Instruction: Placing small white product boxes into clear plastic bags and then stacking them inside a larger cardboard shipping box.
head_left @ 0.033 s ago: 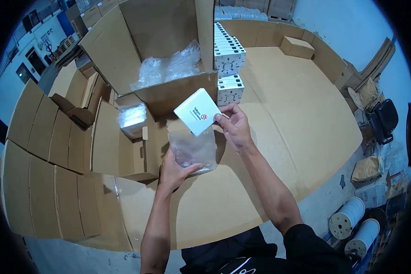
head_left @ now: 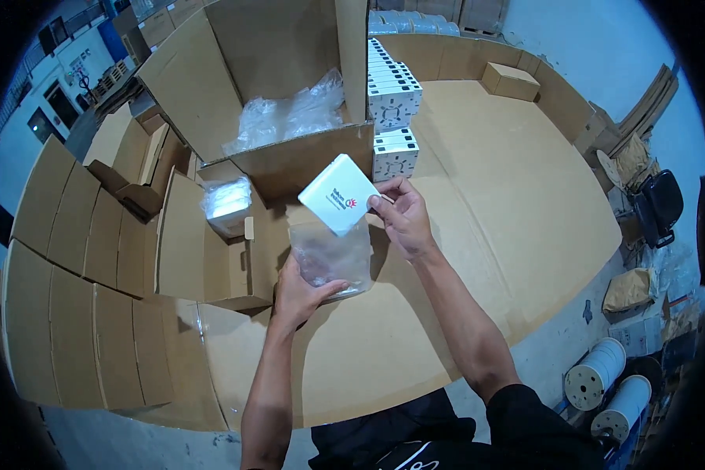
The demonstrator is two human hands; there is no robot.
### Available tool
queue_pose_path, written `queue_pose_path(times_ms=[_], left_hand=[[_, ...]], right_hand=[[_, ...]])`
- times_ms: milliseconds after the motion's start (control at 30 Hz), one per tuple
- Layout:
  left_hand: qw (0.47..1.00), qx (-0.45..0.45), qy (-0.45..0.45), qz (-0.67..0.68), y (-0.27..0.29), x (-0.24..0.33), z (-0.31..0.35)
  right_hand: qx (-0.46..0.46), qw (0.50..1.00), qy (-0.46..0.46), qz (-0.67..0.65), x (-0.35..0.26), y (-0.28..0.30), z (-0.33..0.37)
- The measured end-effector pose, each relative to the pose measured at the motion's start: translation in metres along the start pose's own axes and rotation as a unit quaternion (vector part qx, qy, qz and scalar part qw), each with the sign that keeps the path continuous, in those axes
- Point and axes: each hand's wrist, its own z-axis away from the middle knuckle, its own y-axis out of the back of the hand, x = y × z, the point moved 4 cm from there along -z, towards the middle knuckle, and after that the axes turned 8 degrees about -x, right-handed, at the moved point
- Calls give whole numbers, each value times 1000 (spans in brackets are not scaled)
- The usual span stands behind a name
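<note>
A flat white square piece (head_left: 333,184) with a small red and dark print is gripped at its right corner by my right hand (head_left: 407,223), thumb on its face. It hangs tilted just above a clear plastic bag (head_left: 333,254). My left hand (head_left: 301,296) holds that bag from its lower left, the thumb lying across its bottom edge. To the left stands an open cardboard box (head_left: 182,251) with plastic-wrapped white pieces (head_left: 229,202) at its far end. Behind, a large open carton (head_left: 305,160) contains a heap of clear plastic bags (head_left: 290,113).
Stacked white boxes with black markings (head_left: 394,102) stand beside the large carton. Brown cartons (head_left: 74,337) line the left side. A small closed carton (head_left: 511,81) sits at the far right of the cardboard-covered table (head_left: 517,204). Cable spools (head_left: 595,372) are on the floor at right.
The white square piece has dipped very slightly toward the bag. Both hands stay in nearly the same place.
</note>
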Motion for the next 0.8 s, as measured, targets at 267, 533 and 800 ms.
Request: queue_pose_path(times_ms=[267, 533, 800], left_hand=[[998, -6, 40, -44, 1, -4, 2], [1000, -7, 25, -12, -1, -5, 1], [989, 14, 64, 131, -6, -12, -5]], right_hand=[[-52, 994, 7, 94, -9, -2, -1], [-84, 980, -62, 169, -7, -10, 1], [-97, 969, -120, 195, 1, -12, 5]])
